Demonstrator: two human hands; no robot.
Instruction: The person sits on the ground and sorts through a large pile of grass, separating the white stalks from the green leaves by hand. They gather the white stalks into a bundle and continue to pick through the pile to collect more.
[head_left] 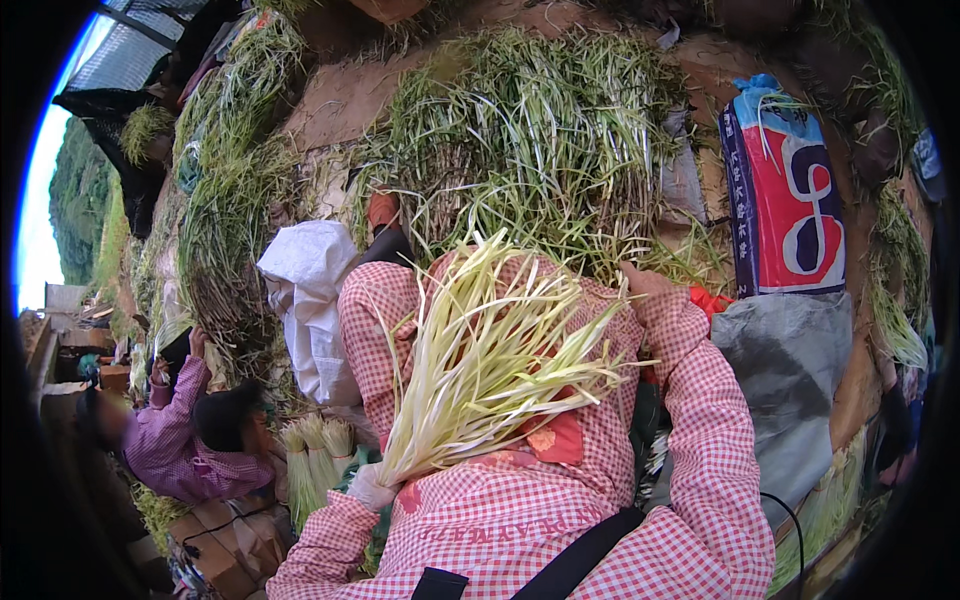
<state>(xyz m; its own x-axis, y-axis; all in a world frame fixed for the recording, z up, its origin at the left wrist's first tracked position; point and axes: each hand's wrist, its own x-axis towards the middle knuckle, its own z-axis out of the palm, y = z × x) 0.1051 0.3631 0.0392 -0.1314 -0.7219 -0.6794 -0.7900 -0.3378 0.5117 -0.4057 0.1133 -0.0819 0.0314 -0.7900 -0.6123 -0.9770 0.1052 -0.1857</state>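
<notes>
My left hand, in a pale glove, is closed round the lower ends of a large bunch of pale yellow-green chives. Their long leaves fan up and to the right across my lap, over the red-checked clothing. Away to the right, my right hand is at the near edge of a wide heap of green and white stalks. Its fingers look bent together; anything between them is too small to make out.
A white sack lies left of my knee, near upright tied bundles. At the right stand a red and blue bag and grey sheeting. A person in purple checks sits at left, by another stalk heap.
</notes>
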